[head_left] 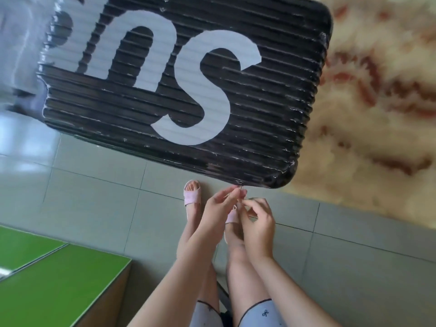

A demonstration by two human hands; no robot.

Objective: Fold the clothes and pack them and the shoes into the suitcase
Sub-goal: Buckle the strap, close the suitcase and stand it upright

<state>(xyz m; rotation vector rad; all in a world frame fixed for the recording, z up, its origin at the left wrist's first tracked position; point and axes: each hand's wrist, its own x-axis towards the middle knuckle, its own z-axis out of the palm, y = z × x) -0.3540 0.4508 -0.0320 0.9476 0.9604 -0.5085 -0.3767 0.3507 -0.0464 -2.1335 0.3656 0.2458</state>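
- Suitcase (184, 90): black, ribbed hard shell w/ big white letters, closed. Lies flat, its right end on the rug and the rest on the tiled floor; near edge just in front of the person's feet.
- Green-topped cabinet (47, 279): at the floor's near-left corner, well apart from the suitcase.
- Tiled floor (94, 197): grey-green tiles w/ thin dark joints, glare at far left.
- Pink slipper (191, 195): on the left foot, toes pointing at the suitcase's near edge; other foot mostly hidden behind the hands.
- Left hand (220, 208): raised at the suitcase's near-right corner, grip pinched, thumb + fingertips closed on a small thin thing right at the shell edge. Looks like a zip pull (240, 188) but too small to be sure.
- Right hand (257, 220): just beside the left, touching it at the fingertips, fingers curled in. Grip looks closed on sth tiny; can't tell what.
- Rug (377, 102): cream w/ red-brown pattern, fills the right side, under the suitcase's right end.
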